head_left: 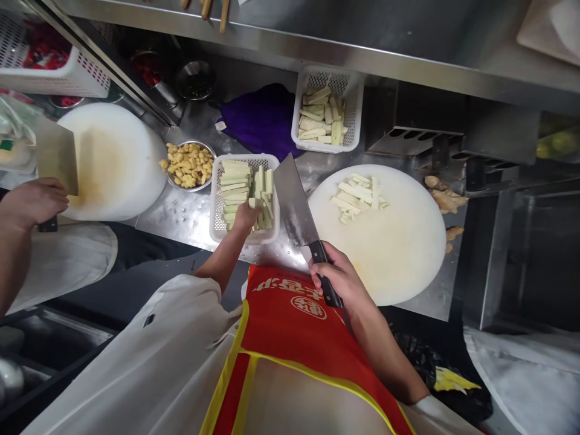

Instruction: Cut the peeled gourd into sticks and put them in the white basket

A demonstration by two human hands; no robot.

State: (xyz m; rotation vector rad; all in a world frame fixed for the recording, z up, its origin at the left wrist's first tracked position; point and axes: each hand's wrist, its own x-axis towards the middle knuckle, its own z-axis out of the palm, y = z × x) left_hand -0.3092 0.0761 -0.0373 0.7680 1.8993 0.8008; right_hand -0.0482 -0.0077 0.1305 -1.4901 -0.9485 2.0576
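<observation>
Head view: the left arm stretches up from the lower middle of the frame, wrist bent over the rim of the near basket, and the left hand reaches in with its fingers angled down among the sticks. Its grip is partly hidden, so I cannot tell whether it pinches any of them. The right forearm slants up from the lower right, and the right hand has its grip wrapped round the black, riveted handle of the broad-bladed cleaver, the blade pointing to the upper left, in the gap between the near basket and the main board. The sticks, at the centre of the frame, are pale green to cream, straight-sided and cut to similar lengths; those on the left lie crosswise in a stack, those on the right run more lengthwise. Thinner pale strips lie in one loose pile on the main board. Counted: two white baskets hold pale pieces, the near one and the far basket at upper centre; two round white boards rest on the table, the second board at left; one bowl of yellow pieces; one purple cloth; and two cleavers, the second cleaver held by a co-worker at the left edge.
</observation>
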